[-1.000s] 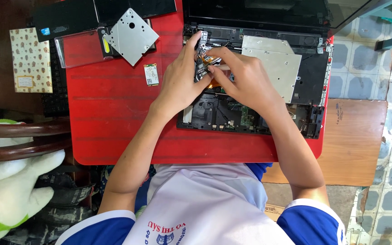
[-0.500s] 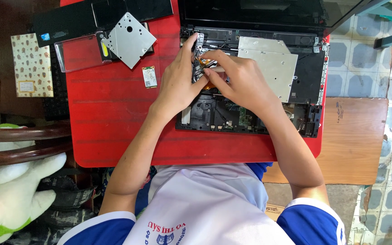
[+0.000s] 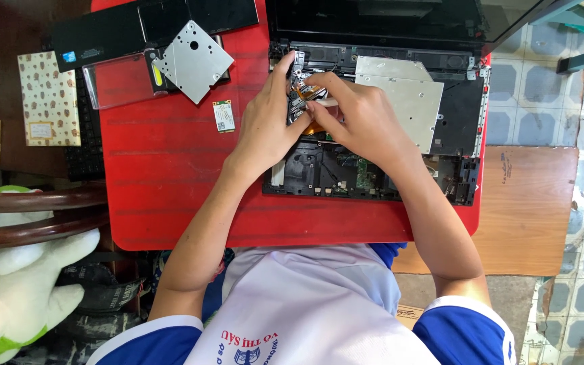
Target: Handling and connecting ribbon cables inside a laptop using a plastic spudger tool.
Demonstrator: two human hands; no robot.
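Red table (image 3: pixel 170 169) under opened laptop (image 3: pixel 373 169)

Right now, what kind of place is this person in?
Probably a home corner used for fixing things, not a proper workshop. A black opened-up laptop base lies on a small red wooden table over a tiled floor, and a white and green plush toy sits nearby.

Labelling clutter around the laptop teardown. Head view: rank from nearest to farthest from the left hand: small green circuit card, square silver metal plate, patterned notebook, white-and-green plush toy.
From the left hand, which rests on the opened laptop:
1. Small green circuit card, on the red table just left of the hand.
2. Square silver metal plate, up and left, lying tilted.
3. Patterned notebook, off the table's left edge.
4. White-and-green plush toy, bottom left corner.
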